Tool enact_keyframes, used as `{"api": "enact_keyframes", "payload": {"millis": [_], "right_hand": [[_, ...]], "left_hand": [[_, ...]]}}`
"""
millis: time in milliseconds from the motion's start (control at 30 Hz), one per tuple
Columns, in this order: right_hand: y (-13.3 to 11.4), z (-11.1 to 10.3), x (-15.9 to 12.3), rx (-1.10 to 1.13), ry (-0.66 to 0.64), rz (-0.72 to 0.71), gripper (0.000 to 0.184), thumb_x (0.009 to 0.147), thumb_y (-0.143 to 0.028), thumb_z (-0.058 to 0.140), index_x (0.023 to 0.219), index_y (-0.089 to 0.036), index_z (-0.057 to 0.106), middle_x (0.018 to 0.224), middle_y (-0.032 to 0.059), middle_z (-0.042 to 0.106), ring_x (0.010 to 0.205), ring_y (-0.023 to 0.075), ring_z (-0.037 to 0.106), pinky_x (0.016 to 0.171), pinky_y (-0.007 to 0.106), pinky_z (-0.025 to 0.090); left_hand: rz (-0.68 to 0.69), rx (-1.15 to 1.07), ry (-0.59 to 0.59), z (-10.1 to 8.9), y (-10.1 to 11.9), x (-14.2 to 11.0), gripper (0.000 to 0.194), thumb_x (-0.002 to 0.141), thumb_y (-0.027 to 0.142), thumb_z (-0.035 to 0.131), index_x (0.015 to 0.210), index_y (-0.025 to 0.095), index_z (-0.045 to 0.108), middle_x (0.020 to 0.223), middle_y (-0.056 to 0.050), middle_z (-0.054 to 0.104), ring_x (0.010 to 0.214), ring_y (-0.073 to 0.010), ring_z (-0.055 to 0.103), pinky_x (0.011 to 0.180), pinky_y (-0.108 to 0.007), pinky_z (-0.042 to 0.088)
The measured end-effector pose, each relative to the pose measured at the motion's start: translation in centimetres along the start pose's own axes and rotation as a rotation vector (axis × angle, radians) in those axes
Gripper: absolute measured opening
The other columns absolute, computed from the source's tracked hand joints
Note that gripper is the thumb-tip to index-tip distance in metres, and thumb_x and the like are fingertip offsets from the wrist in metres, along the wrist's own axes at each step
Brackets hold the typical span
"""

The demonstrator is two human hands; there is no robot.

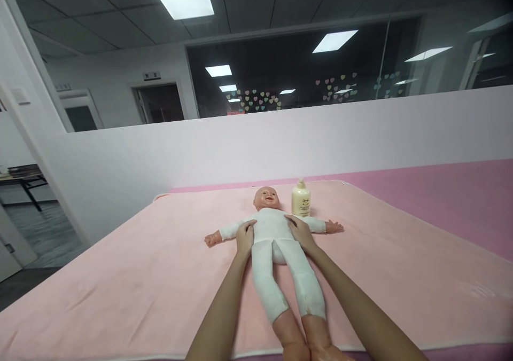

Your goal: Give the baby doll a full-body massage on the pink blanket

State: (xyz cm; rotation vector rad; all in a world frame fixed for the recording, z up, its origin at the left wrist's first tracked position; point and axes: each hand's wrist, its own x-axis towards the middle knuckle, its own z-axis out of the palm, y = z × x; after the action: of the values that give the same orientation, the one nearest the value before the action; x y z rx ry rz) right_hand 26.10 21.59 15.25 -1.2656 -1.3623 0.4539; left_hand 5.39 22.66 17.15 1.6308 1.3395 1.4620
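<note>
Both hands (pixel 245 237) hold a doll (pixel 271 225) by its sides, near an upright yellowish bottle (pixel 301 199), contents unclear.

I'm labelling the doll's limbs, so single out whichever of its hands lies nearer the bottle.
The doll's hand at picture right, on the same side as the bottle; the doll's other hand stretches out to picture left.

Slim bare forearms (pixel 219 310), bare hands (pixel 245 238), fingers (pixel 293 219)
</note>
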Motion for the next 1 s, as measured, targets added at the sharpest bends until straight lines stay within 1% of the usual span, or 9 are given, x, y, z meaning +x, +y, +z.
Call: {"api": "enact_keyframes", "payload": {"millis": [100, 267, 600, 833, 1000], "right_hand": [[0.06, 0.04, 0.10, -0.005, 0.007, 0.006, 0.037, 0.075, -0.022, 0.044, 0.103, -0.021, 0.068, 0.111, 0.0046, 0.067, 0.107, 0.0211, 0.058, 0.100, 0.041, 0.040], [0.10, 0.07, 0.16, -0.003, 0.010, -0.008, 0.037, 0.075, -0.022, 0.043, 0.102, -0.021, 0.068, 0.110, 0.0043, 0.067, 0.107, 0.0210, 0.058, 0.101, 0.040, 0.040], [-0.11, 0.20, 0.29, -0.068, -0.003, -0.020, 0.038, 0.075, -0.022, 0.041, 0.103, -0.019, 0.067, 0.109, 0.0064, 0.067, 0.104, 0.0217, 0.059, 0.098, 0.039, 0.042], [-0.23, 0.18, 0.34, -0.079, 0.004, -0.019, 0.038, 0.075, -0.021, 0.040, 0.102, -0.020, 0.067, 0.108, 0.0060, 0.067, 0.104, 0.0211, 0.059, 0.097, 0.038, 0.042], [-0.08, 0.16, 0.35, -0.111, -0.015, -0.021, 0.040, 0.075, -0.020, 0.039, 0.105, -0.018, 0.066, 0.110, 0.0072, 0.066, 0.105, 0.0213, 0.058, 0.097, 0.038, 0.042]], "left_hand": [[-0.007, -0.004, 0.002, 0.06, -0.07, -0.01, 0.034, 0.075, 0.007, 0.043, 0.088, 0.018, 0.072, 0.101, -0.005, 0.070, 0.103, -0.0196, 0.061, 0.100, -0.037, 0.042], [-0.016, -0.001, 0.007, 0.13, -0.11, 0.01, 0.033, 0.074, 0.008, 0.043, 0.087, 0.019, 0.072, 0.101, -0.004, 0.070, 0.103, -0.0196, 0.061, 0.100, -0.036, 0.042], [0.014, 0.004, 0.013, 0.30, -0.52, 0.22, 0.034, 0.073, 0.008, 0.042, 0.088, 0.017, 0.072, 0.100, -0.006, 0.070, 0.101, -0.0199, 0.061, 0.098, -0.036, 0.043], [0.008, 0.014, 0.024, 0.32, -0.29, 0.30, 0.034, 0.074, 0.008, 0.042, 0.086, 0.018, 0.072, 0.099, -0.006, 0.070, 0.101, -0.0205, 0.061, 0.098, -0.036, 0.042], [0.004, 0.031, 0.012, 0.27, -0.34, 0.29, 0.034, 0.074, 0.008, 0.042, 0.087, 0.017, 0.071, 0.101, -0.006, 0.070, 0.102, -0.0198, 0.060, 0.097, -0.035, 0.042]]}}
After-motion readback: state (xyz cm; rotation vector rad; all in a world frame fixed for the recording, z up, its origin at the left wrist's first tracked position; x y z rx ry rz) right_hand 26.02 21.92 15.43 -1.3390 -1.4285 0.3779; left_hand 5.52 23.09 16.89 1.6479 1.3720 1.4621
